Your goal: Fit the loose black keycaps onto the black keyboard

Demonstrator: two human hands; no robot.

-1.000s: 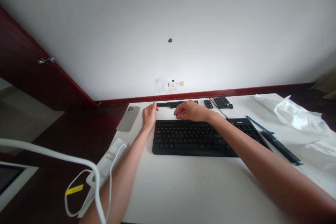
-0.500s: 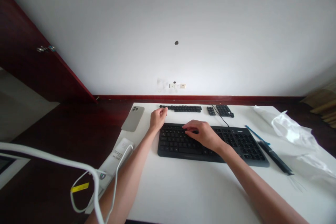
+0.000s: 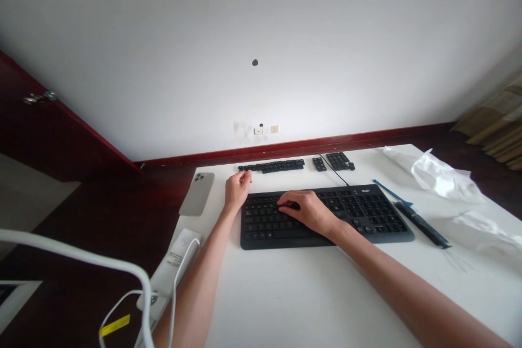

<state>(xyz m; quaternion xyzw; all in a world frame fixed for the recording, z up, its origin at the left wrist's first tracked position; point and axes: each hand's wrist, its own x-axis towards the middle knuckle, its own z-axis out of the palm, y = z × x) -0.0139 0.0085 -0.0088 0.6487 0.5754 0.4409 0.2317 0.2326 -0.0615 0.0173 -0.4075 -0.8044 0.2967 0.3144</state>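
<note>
Resting both hands at a black keyboard

Keyboard (image 3: 326, 215) lies flat on white table (image 3: 285, 293), long side across the view, its cord (image 3: 334, 171) running off the far edge. Right hand (image 3: 308, 211) sits palm down on the keys, left of the keyboard's middle, fingers bent down onto the upper key rows. Fingertips are hidden under the hand, so cannot tell if they pinch a key or only press. Left hand (image 3: 236, 190) is off the keys, just beside the keyboard's far-left corner, heel on the table, fingers loosely curled with the tips near the thumb. Cannot tell if anything is held inside. Hands are apart and not touching.

Row of loose keycaps (image 3: 271, 166) lies just beyond the keyboard's far edge, its left end near the left fingertips. Two smaller keycap groups (image 3: 339, 160) sit beyond the far edge, to the right of that row. Phone (image 3: 197, 193) lies face down left of the keyboard, near the left hand. White box (image 3: 171, 266) with white cable (image 3: 81, 253) is left of the keyboard, nearer the camera. Black strip (image 3: 422, 224) and thin blue tool (image 3: 389, 191) lie just right of the keyboard. Clear plastic bag (image 3: 438, 176) is further right, well apart
</note>
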